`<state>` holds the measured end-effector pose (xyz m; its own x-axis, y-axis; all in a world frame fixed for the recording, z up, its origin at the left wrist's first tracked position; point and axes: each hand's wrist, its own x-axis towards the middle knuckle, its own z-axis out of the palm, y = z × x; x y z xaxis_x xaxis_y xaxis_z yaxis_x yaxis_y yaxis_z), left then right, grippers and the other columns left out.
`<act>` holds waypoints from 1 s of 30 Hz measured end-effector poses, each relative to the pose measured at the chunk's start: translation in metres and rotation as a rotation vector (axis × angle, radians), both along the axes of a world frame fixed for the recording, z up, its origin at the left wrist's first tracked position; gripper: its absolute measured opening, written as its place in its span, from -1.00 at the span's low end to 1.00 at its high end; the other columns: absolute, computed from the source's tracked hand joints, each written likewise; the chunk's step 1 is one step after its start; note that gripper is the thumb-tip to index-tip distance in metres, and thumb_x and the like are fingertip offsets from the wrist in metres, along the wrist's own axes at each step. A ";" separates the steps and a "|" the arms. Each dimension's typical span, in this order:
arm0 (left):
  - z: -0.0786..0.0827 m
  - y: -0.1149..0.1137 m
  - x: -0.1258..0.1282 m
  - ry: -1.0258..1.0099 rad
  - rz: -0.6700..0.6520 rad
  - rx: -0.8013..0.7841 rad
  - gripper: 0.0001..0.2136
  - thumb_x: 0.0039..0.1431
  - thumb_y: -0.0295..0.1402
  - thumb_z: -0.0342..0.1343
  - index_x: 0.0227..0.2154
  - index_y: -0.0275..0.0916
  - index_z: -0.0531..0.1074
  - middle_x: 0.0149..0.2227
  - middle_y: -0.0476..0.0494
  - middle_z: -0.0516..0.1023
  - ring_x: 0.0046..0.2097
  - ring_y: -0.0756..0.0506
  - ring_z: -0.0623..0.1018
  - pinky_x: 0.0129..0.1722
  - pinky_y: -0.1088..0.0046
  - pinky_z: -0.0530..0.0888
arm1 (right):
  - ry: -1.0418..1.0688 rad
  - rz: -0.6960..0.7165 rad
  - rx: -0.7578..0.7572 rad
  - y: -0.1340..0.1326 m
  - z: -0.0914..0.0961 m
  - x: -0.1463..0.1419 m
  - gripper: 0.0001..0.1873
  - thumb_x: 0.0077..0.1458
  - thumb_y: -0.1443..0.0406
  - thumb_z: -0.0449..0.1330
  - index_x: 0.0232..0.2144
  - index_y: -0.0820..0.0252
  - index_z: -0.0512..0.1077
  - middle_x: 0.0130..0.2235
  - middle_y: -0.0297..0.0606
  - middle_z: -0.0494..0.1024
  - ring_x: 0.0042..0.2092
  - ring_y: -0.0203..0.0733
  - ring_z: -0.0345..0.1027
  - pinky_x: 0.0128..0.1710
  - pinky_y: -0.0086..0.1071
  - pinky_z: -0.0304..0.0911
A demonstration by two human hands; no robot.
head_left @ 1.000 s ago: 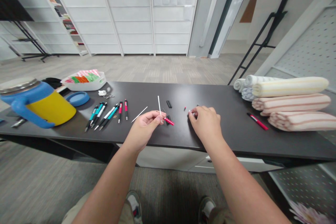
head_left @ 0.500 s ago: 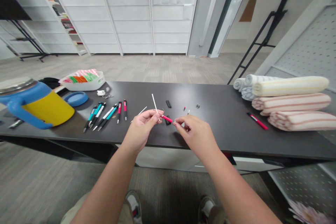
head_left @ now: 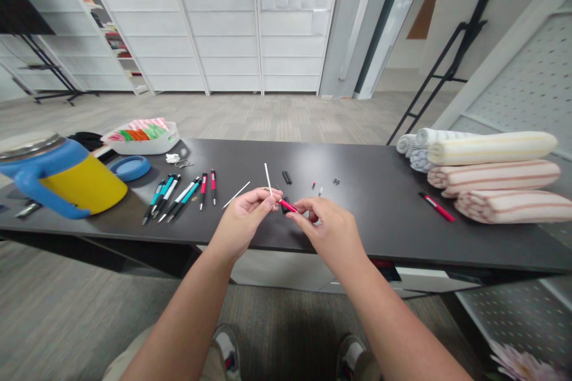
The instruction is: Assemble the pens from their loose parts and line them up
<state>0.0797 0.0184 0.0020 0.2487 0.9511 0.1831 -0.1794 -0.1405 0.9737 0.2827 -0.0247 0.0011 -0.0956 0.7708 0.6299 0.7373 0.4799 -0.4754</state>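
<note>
My left hand is closed in a pinch, holding a thin white pen refill that sticks up from the fingers, along with one end of a red pen barrel. At the barrel's other end, the thumb and fingertips of my right hand are closed on it. Another white refill lies on the table left of the hands. Beyond them are two black grip pieces, a small red piece and some tiny metallic parts. A dark piece behind the barrel is partly hidden.
On the dark table, several teal, white and black pens and two red pens lie left. Farther left are a blue-yellow jug, a blue lid and a white basket. Rolled towels and a red pen are right.
The fingers of my right hand have shifted along the red barrel and now wrap its end more firmly. The white refill in my left hand has swung slightly more upright and to the right.
</note>
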 end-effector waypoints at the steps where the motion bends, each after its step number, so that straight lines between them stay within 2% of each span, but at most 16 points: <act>1: 0.000 0.000 0.000 -0.003 -0.007 -0.004 -0.77 0.28 -0.19 0.35 -0.27 -0.28 0.67 0.01 -0.26 0.65 0.00 -0.13 0.59 0.09 0.35 0.47 | 0.005 0.003 0.005 0.000 0.000 -0.001 -0.86 0.22 0.25 0.44 -0.24 0.13 0.56 -0.33 -0.34 0.66 -0.33 -0.19 0.51 -0.23 -0.35 0.35; 9: 0.006 -0.002 -0.002 -0.128 -0.118 -0.144 -0.75 0.23 -0.18 0.40 -0.19 -0.28 0.70 -0.02 -0.25 0.66 -0.12 -0.06 0.60 0.07 0.34 0.52 | 0.059 0.035 0.073 -0.002 0.002 -0.002 -0.85 0.27 0.20 0.40 -0.23 0.14 0.57 -0.35 -0.31 0.64 -0.33 -0.19 0.52 -0.24 -0.38 0.38; 12: 0.006 -0.002 -0.002 -0.155 -0.158 -0.163 -0.74 0.23 -0.17 0.40 -0.20 -0.28 0.70 0.03 -0.29 0.66 -0.03 -0.12 0.62 0.15 0.27 0.51 | 0.071 0.052 0.086 -0.005 0.006 -0.003 -0.91 0.32 0.23 0.36 -0.19 0.12 0.58 -0.32 -0.32 0.65 -0.32 -0.21 0.53 -0.22 -0.38 0.39; 15: 0.004 -0.001 -0.004 -0.147 -0.178 -0.140 -0.76 0.26 -0.17 0.37 -0.19 -0.26 0.71 0.16 -0.33 0.61 0.13 -0.22 0.60 0.23 0.18 0.47 | 0.117 0.034 0.076 -0.006 0.009 -0.004 -0.96 0.33 0.30 0.31 -0.18 0.11 0.58 -0.29 -0.34 0.65 -0.32 -0.23 0.52 -0.21 -0.37 0.38; 18: 0.003 -0.001 -0.005 -0.073 -0.153 -0.050 -0.79 0.29 -0.18 0.34 -0.19 -0.22 0.71 0.29 -0.33 0.50 0.32 -0.32 0.47 0.28 0.10 0.43 | 0.142 -0.010 0.061 -0.005 0.011 -0.003 -0.96 0.31 0.34 0.31 -0.20 0.12 0.58 -0.29 -0.34 0.64 -0.32 -0.24 0.51 -0.21 -0.37 0.37; 21: 0.004 -0.002 -0.005 0.149 -0.116 0.174 -0.83 0.34 -0.22 0.29 -0.19 -0.18 0.71 0.38 -0.30 0.40 0.44 -0.32 0.33 0.38 0.08 0.31 | 0.129 -0.023 0.050 -0.003 0.012 0.000 -0.96 0.30 0.34 0.31 -0.20 0.13 0.59 -0.29 -0.33 0.63 -0.33 -0.24 0.49 -0.21 -0.36 0.37; 23: 0.006 -0.004 -0.004 0.321 -0.139 0.328 -0.83 0.37 -0.24 0.25 -0.17 -0.16 0.71 0.39 -0.28 0.39 0.43 -0.29 0.33 0.41 0.10 0.27 | 0.134 -0.018 0.048 -0.003 0.013 0.002 -0.95 0.31 0.32 0.31 -0.19 0.14 0.59 -0.28 -0.31 0.63 -0.32 -0.24 0.49 -0.20 -0.36 0.37; 26: 0.009 -0.007 -0.001 0.444 -0.219 0.460 -0.85 0.38 -0.27 0.23 -0.22 -0.16 0.69 0.21 -0.29 0.58 0.31 -0.25 0.48 0.35 0.15 0.33 | 0.149 0.025 0.023 -0.005 0.016 0.002 -0.94 0.31 0.31 0.30 -0.18 0.12 0.59 -0.26 -0.31 0.64 -0.29 -0.23 0.51 -0.18 -0.36 0.39; 28: 0.011 -0.009 0.002 0.447 -0.253 0.485 -0.85 0.38 -0.28 0.23 -0.25 -0.16 0.67 0.02 -0.26 0.68 0.19 -0.23 0.57 0.27 0.20 0.41 | 0.147 0.060 0.003 -0.007 0.018 0.000 -0.92 0.32 0.30 0.28 -0.16 0.11 0.60 -0.25 -0.29 0.65 -0.28 -0.22 0.52 -0.17 -0.35 0.41; 30: 0.012 -0.010 0.003 0.431 -0.263 0.467 -0.85 0.38 -0.28 0.22 -0.25 -0.16 0.67 -0.06 -0.23 0.69 0.08 -0.21 0.61 0.17 0.25 0.46 | 0.146 0.079 -0.012 -0.009 0.019 -0.001 -0.88 0.34 0.28 0.25 -0.11 0.11 0.59 -0.24 -0.27 0.66 -0.27 -0.20 0.54 -0.17 -0.33 0.44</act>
<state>0.0825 0.0082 0.0141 0.6029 0.6947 0.3924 0.1247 -0.5679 0.8136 0.2813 -0.0341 0.0198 -0.0640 0.7722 0.6322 0.6202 0.5271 -0.5810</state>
